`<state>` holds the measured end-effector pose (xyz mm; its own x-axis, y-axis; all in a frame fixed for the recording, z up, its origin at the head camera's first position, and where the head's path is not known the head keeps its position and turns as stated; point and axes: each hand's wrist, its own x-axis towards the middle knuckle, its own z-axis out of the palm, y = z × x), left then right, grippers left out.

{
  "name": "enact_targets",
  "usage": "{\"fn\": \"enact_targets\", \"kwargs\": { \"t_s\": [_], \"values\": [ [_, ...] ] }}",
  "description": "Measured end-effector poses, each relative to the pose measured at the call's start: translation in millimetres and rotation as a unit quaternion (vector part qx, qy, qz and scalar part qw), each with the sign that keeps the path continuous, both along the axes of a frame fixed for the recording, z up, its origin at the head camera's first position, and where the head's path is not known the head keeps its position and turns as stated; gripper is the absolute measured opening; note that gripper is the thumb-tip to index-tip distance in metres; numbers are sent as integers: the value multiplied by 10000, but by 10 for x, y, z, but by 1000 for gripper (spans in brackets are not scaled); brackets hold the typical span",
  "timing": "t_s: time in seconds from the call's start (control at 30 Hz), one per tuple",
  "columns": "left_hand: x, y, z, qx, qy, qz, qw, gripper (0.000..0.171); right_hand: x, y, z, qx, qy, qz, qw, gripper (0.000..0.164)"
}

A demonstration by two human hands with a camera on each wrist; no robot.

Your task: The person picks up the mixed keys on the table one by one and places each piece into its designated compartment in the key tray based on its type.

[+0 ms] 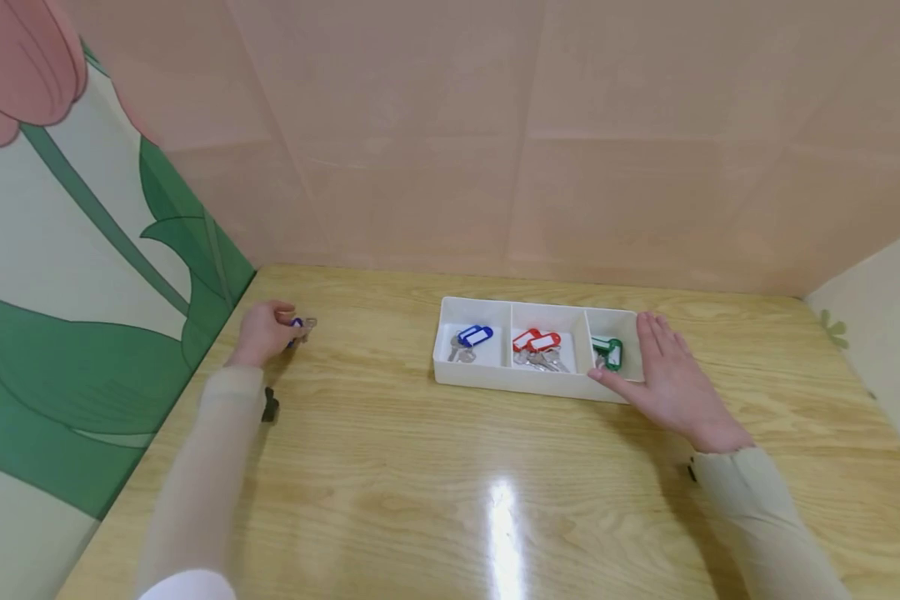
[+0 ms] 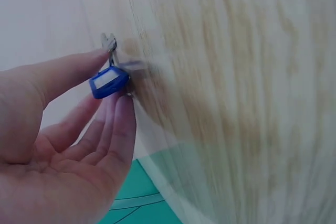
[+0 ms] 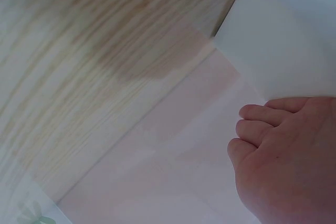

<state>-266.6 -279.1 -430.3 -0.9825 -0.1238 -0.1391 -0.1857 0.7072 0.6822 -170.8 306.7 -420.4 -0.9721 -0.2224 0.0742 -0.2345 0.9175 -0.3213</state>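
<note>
At the far left of the table, my left hand (image 1: 265, 332) pinches a key with a blue key tag (image 2: 109, 82) between thumb and fingers. The metal key part (image 2: 108, 42) sticks out past the fingertips; how many keys there are I cannot tell. My right hand (image 1: 675, 379) lies against the right end of a white three-compartment tray (image 1: 472, 375), fingers straight along the end wall and thumb at the front rim. Keys with blue tags (image 1: 476, 336) lie in the left compartment, red-tagged keys (image 1: 544, 342) in the middle one, green-tagged keys (image 1: 608, 354) in the right one, partly hidden.
The wooden table (image 1: 375, 467) meets a pinkish sheet (image 1: 420, 167) at the back. A wall with a flower pattern (image 1: 82, 375) borders the left side, and a pale wall (image 1: 885, 333) the right. Bare wood lies between the left hand and the tray.
</note>
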Motion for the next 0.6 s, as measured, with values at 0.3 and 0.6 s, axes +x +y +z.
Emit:
{"fn": "enact_targets", "kwargs": {
  "t_s": [0.3,0.6],
  "values": [
    [116,-42,35,-308,-171,-339,9988,47,-8,14,-19,-8,23,-2,10000,115],
    [226,-61,36,-476,-182,-335,9981,46,-17,20,-31,23,11,-5,10000,115]
  ]
}}
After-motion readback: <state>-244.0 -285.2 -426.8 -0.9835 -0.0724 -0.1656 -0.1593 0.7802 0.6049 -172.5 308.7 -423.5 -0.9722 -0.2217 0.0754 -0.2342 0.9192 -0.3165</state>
